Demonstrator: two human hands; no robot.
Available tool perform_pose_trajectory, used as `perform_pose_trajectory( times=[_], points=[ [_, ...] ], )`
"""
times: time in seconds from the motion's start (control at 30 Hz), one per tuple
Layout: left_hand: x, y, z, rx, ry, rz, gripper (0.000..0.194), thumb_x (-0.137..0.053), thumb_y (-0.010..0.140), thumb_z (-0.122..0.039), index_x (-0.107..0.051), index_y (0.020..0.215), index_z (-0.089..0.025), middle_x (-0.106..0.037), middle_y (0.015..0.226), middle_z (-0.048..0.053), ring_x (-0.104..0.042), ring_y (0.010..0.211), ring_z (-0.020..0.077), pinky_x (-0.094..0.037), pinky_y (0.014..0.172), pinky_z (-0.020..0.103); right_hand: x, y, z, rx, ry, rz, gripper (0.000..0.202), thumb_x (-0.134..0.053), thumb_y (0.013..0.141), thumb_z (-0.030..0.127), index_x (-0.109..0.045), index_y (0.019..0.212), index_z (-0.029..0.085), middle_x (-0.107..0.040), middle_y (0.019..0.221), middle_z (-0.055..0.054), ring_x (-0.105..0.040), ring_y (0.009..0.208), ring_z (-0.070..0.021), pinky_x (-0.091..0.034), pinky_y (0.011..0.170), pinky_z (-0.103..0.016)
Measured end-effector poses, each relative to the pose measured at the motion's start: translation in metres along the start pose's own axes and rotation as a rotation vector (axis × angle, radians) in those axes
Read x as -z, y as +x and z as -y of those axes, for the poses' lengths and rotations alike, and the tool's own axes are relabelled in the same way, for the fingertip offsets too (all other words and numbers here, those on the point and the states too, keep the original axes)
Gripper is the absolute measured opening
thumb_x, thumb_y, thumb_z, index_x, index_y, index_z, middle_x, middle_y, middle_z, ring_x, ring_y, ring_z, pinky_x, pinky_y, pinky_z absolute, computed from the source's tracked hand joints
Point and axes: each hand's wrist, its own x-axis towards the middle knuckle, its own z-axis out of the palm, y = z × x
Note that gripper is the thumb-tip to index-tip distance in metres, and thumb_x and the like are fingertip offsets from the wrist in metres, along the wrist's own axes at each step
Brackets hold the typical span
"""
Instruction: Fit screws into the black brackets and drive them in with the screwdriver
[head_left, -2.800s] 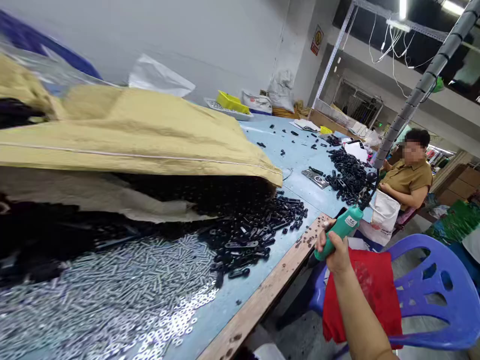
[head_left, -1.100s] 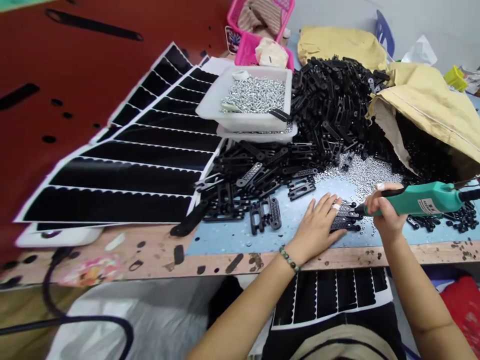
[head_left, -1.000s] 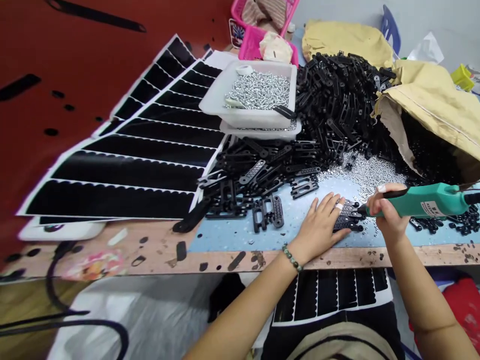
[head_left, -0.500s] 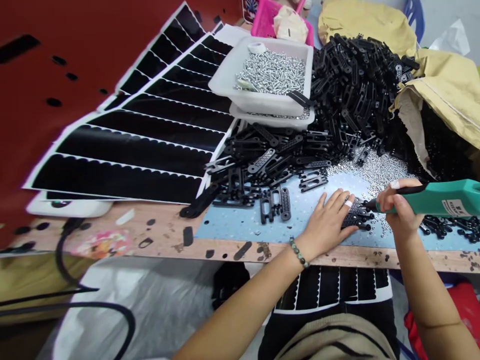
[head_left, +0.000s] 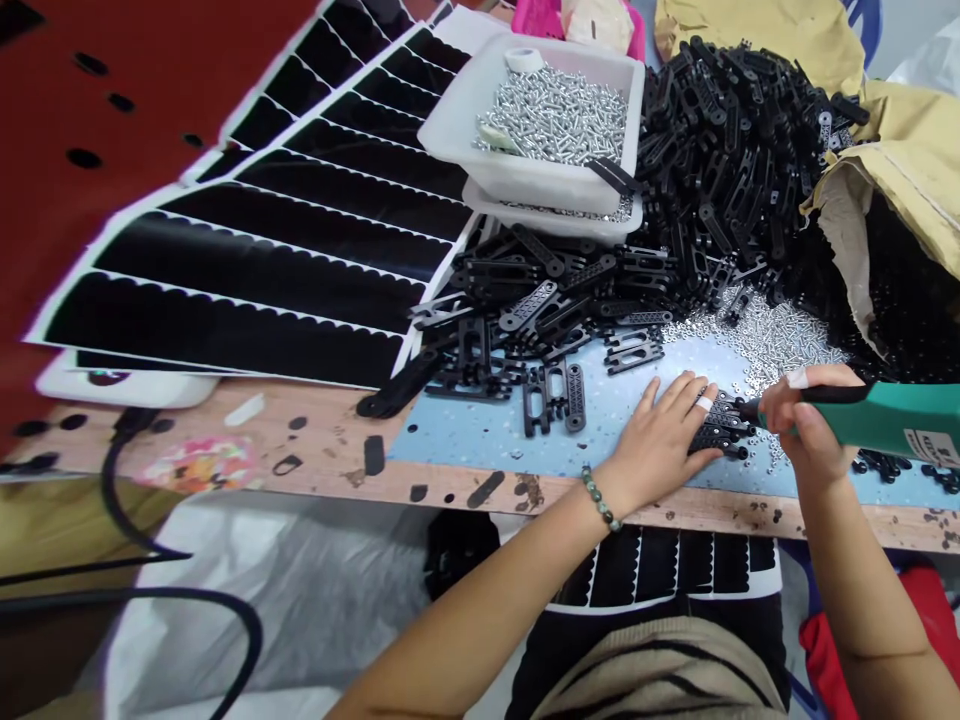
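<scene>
My right hand (head_left: pixel 814 425) is wrapped round a green and black power screwdriver (head_left: pixel 892 415), its tip pointing left at small black plastic parts (head_left: pixel 720 425) on the blue mat (head_left: pixel 450 440). My left hand (head_left: pixel 664 440), with tape on one finger and a beaded bracelet at the wrist, lies flat with fingers spread, its fingertips against those same parts. Loose silver screws (head_left: pixel 780 335) are scattered just behind the parts. A few joined black pieces (head_left: pixel 555 398) lie to the left of my left hand.
A white bin of screws (head_left: pixel 555 115) stands at the back middle, beside a large heap of black parts (head_left: pixel 720 150). An open yellow sack (head_left: pixel 900 150) is at the right. Black sticker sheets (head_left: pixel 262 240) cover the left; a black cable (head_left: pixel 112 490) hangs off the edge.
The camera view has shifted slightly, so the bin and sheets sit higher. Both hands stay at the black parts; the screwdriver appears slightly lower and further right.
</scene>
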Motion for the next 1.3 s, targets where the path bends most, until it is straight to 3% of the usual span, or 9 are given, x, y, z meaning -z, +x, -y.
perform_pose_trajectory(
  times=[0.1, 0.43, 0.8, 1.3],
  points=[
    [0.000, 0.001, 0.000, 0.005, 0.001, 0.014, 0.067, -0.041, 0.093, -0.056, -0.023, 0.145, -0.018, -0.035, 0.148, 0.012, -0.020, 0.142, 0.0279, -0.011, 0.116, 0.049, -0.003, 0.004, -0.001, 0.066, 0.035, 0.004, 0.015, -0.063, 0.083, 0.034, -0.054, 0.091, 0.025, -0.047, 0.050, 0.009, -0.049, 0.042, -0.0109, -0.046, 0.049, -0.029],
    [-0.002, 0.001, -0.001, 0.009, 0.007, -0.001, 0.065, -0.041, 0.093, -0.055, -0.025, 0.145, -0.019, -0.034, 0.149, 0.012, -0.022, 0.142, 0.0284, -0.013, 0.115, 0.050, -0.005, 0.004, -0.006, 0.075, 0.016, 0.037, 0.018, -0.064, 0.081, 0.034, -0.053, 0.093, 0.026, -0.048, 0.051, 0.008, -0.047, 0.043, -0.0112, -0.044, 0.048, -0.029],
    [-0.003, 0.002, 0.000, 0.003, 0.028, -0.005, 0.064, -0.048, 0.091, -0.052, -0.030, 0.142, -0.017, -0.037, 0.147, 0.012, -0.023, 0.141, 0.0295, -0.016, 0.115, 0.051, -0.010, 0.014, -0.002, 0.013, 0.108, -0.075, 0.019, -0.064, 0.079, 0.035, -0.053, 0.090, 0.024, -0.046, 0.048, 0.010, -0.044, 0.039, -0.0090, -0.041, 0.045, -0.026],
    [-0.003, 0.001, 0.002, 0.000, 0.038, -0.026, 0.065, -0.053, 0.089, -0.050, -0.034, 0.140, -0.016, -0.039, 0.146, 0.012, -0.025, 0.140, 0.0294, -0.016, 0.115, 0.051, -0.013, 0.017, -0.003, 0.008, 0.142, -0.065, 0.018, -0.061, 0.079, 0.030, -0.055, 0.095, 0.022, -0.044, 0.049, 0.010, -0.040, 0.039, -0.0084, -0.038, 0.045, -0.024]
  ],
)
